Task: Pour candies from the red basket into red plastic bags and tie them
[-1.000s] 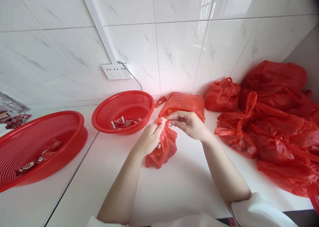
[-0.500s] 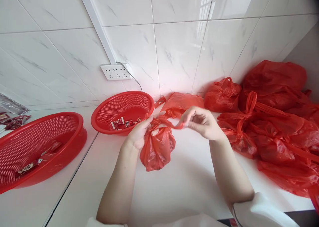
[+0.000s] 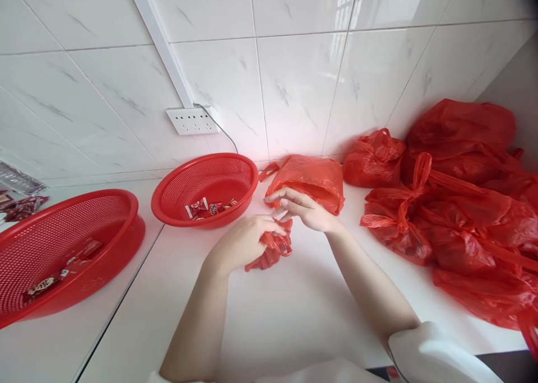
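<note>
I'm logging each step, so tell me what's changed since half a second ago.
The right hand has moved left, apparently letting go of the small red bag it was pulling on. The left hand has turned knuckles-up, holding that bag and covering more of it. The baskets and bag pile stayed put.

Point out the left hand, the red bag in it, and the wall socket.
Left hand [image 3: 242,242]: head view, back of hand.
Held red bag [image 3: 265,258]: head view, lower part.
Wall socket [image 3: 193,121]: head view, front plate.
</note>
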A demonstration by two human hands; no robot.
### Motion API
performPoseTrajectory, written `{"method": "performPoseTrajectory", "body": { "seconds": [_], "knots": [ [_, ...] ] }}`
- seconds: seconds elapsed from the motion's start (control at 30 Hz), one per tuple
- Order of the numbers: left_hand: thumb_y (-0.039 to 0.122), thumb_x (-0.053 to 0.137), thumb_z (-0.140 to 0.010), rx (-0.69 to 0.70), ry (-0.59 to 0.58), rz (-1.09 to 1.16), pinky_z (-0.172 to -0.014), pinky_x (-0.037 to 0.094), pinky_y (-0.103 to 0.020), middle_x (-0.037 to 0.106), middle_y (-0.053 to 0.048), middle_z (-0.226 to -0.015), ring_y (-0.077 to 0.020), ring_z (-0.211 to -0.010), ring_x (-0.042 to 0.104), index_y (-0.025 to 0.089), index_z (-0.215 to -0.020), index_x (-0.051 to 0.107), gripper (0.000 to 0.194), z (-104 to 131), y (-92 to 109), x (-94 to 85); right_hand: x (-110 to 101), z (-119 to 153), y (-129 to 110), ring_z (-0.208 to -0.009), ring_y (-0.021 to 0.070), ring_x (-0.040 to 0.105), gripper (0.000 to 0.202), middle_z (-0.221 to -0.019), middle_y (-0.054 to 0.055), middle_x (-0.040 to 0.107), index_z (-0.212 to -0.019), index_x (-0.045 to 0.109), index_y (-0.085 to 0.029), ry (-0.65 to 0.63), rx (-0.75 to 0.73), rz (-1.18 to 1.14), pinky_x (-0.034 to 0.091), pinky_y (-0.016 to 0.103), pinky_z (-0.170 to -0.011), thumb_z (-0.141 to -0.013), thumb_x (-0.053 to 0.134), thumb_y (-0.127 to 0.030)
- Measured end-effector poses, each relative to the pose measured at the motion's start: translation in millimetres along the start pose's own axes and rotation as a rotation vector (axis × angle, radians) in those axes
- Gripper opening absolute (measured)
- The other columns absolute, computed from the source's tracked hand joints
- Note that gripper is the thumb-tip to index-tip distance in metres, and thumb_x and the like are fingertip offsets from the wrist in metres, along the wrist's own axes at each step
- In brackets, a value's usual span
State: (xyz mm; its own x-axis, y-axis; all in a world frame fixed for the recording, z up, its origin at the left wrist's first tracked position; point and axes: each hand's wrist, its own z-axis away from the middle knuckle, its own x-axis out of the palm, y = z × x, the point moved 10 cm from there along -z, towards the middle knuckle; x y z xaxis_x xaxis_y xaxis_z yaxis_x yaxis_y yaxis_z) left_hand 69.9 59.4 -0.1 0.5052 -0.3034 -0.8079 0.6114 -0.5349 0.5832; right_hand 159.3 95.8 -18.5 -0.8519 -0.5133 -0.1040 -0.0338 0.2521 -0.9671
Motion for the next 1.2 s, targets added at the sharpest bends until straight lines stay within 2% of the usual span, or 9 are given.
{"method": "performPoseTrajectory", "body": {
  "seconds": [0.1, 0.23, 0.3, 0.4, 0.5, 0.67, 0.83, 1.03, 1.2],
  "knots": [
    [-0.003, 0.042, -0.071, 0.060, 0.149, -0.212, -0.059, 0.046, -0.023, 0.066, 0.001, -0.086, -0.0150, -0.073, 0.063, 0.024, -0.085, 0.067, 0.040, 0, 2, -12.0, 12, -1, 10, -0.085, 0.0142, 0.064, 0.026, -0.105, 0.004, 0.064, -0.120, 0.055, -0.023, -0.091, 0.086, 0.037, 0.055, 0.029, -0.073, -0.098, 0.044, -0.031],
    [0.001, 0.047, -0.083, 0.318, 0.609, -0.416, -0.069, 0.049, -0.024, 0.064, -0.004, -0.094, -0.0145, -0.080, 0.063, 0.020, -0.100, 0.061, 0.029, 10, 29, -38.4, 16, 1, 3, -0.067, 0.0107, 0.054, 0.019, -0.086, 0.000, 0.059, -0.111, 0.058, -0.021, -0.137, 0.031, 0.038, 0.047, 0.024, -0.057, -0.094, 0.048, -0.024],
    [0.003, 0.052, -0.085, 0.450, 0.781, -0.494, -0.070, 0.048, -0.023, 0.064, -0.003, -0.088, -0.0132, -0.076, 0.062, 0.020, -0.095, 0.061, 0.022, 20, 43, -40.8, 12, 1, -2, -0.065, 0.0096, 0.051, 0.014, -0.085, 0.000, 0.057, -0.104, 0.058, -0.020, -0.123, -0.030, 0.019, 0.045, 0.023, -0.058, -0.093, 0.052, -0.025],
    [0.007, 0.056, -0.086, 0.526, 0.876, -0.573, -0.062, 0.044, -0.023, 0.060, 0.000, -0.070, -0.0124, -0.062, 0.056, 0.020, -0.082, 0.058, 0.014, 25, 50, -38.0, 2, 1, -8, -0.078, 0.0127, 0.056, 0.009, -0.092, 0.002, 0.061, -0.094, 0.061, -0.018, -0.060, -0.118, 0.098, 0.047, 0.027, -0.069, -0.089, 0.059, -0.025],
    [0.013, 0.053, -0.089, 0.496, 0.825, -0.573, -0.057, 0.040, -0.024, 0.058, 0.000, -0.064, -0.0128, -0.058, 0.053, 0.020, -0.076, 0.057, 0.015, 21, 44, -36.1, -6, 1, -13, -0.085, 0.0158, 0.060, 0.009, -0.094, 0.004, 0.064, -0.093, 0.063, -0.018, 0.044, -0.162, 0.176, 0.049, 0.029, -0.076, -0.086, 0.060, -0.023],
    [0.020, 0.041, -0.094, 0.197, 0.462, -0.500, -0.056, 0.033, -0.026, 0.059, -0.002, -0.063, -0.0135, -0.055, 0.047, 0.023, -0.083, 0.066, 0.028, -5, 8, -20.0, -43, 15, -30, -0.094, 0.0169, 0.061, 0.013, -0.097, 0.004, 0.066, -0.087, 0.057, -0.020, 0.481, -0.259, 0.164, 0.048, 0.032, -0.086, -0.087, 0.046, -0.015],
    [0.024, 0.037, -0.096, 0.101, 0.248, -0.431, -0.058, 0.034, -0.028, 0.066, -0.007, -0.072, -0.0168, -0.061, 0.054, 0.023, -0.097, 0.071, 0.034, -15, -3, -0.1, -38, 9, -8, -0.059, 0.0127, 0.051, 0.025, -0.067, -0.002, 0.054, -0.095, 0.058, -0.020, 0.262, -0.043, 0.232, 0.044, 0.027, -0.061, -0.096, 0.035, -0.029],
    [0.025, 0.044, -0.093, 0.080, 0.139, -0.290, -0.066, 0.044, -0.029, 0.072, -0.012, -0.106, -0.0217, -0.078, 0.065, 0.022, -0.128, 0.062, 0.040, -20, -5, 13.9, -58, 33, 22, -0.057, 0.0120, 0.047, 0.043, -0.061, -0.001, 0.052, -0.066, 0.047, -0.019, 0.066, 0.172, 0.568, 0.039, 0.026, -0.059, -0.100, 0.031, -0.041],
    [0.028, 0.039, -0.096, 0.084, 0.048, -0.181, -0.084, 0.048, -0.033, 0.070, -0.010, -0.118, -0.0252, -0.098, 0.067, 0.024, -0.120, 0.067, 0.037, -24, -3, 28.5, -79, 65, 28, -0.061, 0.0134, 0.051, 0.034, -0.065, 0.000, 0.057, -0.066, 0.046, -0.020, 0.003, 0.250, 0.773, 0.039, 0.027, -0.064, -0.096, 0.037, -0.033]
  ]
}}
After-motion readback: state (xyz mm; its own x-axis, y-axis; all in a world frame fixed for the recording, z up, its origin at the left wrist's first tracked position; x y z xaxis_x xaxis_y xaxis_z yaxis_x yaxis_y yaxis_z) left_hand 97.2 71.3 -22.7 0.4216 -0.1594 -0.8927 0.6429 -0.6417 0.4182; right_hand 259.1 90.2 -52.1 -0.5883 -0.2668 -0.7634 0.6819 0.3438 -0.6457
